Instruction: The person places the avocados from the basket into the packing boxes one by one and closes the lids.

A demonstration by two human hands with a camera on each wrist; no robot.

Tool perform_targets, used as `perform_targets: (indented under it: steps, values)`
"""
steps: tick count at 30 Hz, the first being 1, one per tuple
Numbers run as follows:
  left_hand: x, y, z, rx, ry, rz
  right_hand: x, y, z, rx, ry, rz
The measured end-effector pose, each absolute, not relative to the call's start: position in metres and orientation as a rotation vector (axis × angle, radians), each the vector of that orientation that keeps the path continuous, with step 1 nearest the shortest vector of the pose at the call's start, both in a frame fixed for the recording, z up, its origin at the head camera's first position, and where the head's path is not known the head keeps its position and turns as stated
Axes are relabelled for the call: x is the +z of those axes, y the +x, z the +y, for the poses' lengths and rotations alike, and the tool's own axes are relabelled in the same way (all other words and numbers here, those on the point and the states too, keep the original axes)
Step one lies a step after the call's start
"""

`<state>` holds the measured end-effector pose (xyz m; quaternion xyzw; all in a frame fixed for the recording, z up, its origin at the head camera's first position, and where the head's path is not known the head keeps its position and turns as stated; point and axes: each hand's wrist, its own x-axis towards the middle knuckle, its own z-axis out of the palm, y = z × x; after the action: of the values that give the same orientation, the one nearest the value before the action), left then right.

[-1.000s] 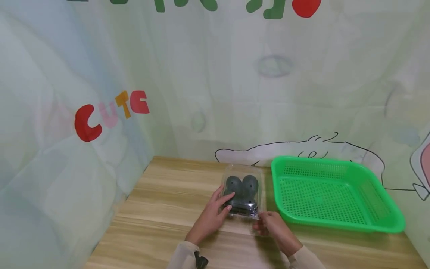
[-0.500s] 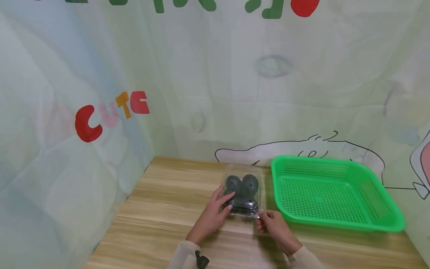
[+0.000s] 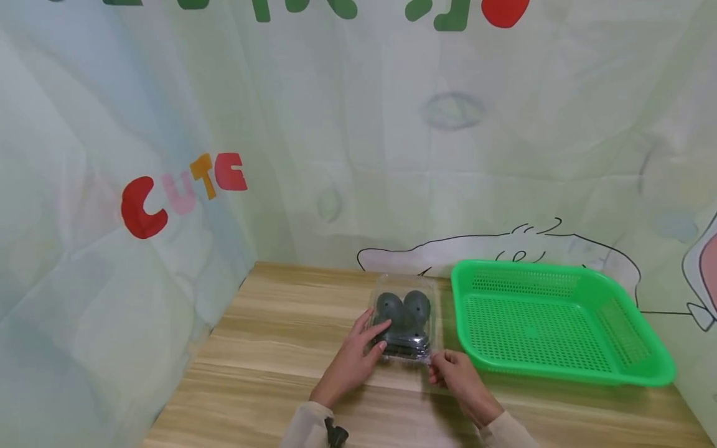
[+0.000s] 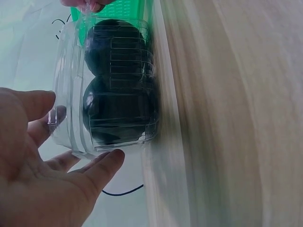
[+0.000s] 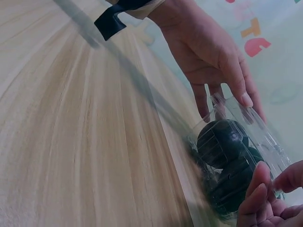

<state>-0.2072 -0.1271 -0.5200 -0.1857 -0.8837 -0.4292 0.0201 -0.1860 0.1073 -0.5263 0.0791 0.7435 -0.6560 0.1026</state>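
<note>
A clear plastic clamshell box (image 3: 400,356) lies on the wooden table, with several dark, rounded, avocado-like fruits (image 3: 417,306) inside. The left hand (image 3: 350,362) rests at its left side. In the left wrist view, this hand's thumb (image 4: 40,103) lies on the lid while other fingers (image 4: 102,170) stretch along the box's side, spread and fairly straight. At the front right corner, the right hand (image 3: 458,376) pinches the box's plastic edge between thumb and fingers. In the right wrist view, its fingertips (image 5: 258,194) partly cover the fruit behind them.
A green perforated plastic basket (image 3: 560,373) stands just right of the box. Behind the table (image 3: 269,336) hangs a printed cloth backdrop (image 3: 358,155), which continues along the left. A black strap (image 5: 110,22) sits at the left wrist.
The right hand has edged very slightly up at the box's corner, its fingers drawn closer to the edge. The left hand, box and basket stay in place.
</note>
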Motion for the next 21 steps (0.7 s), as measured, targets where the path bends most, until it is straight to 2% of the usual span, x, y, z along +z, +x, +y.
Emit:
perform_targets:
  steps: [21]
  values:
    - [-0.5197,-0.2087,-0.1272,-1.359,-0.59,-2.726,-0.5269,-0.1864,0.1054,-1.933,0.279,2.186]
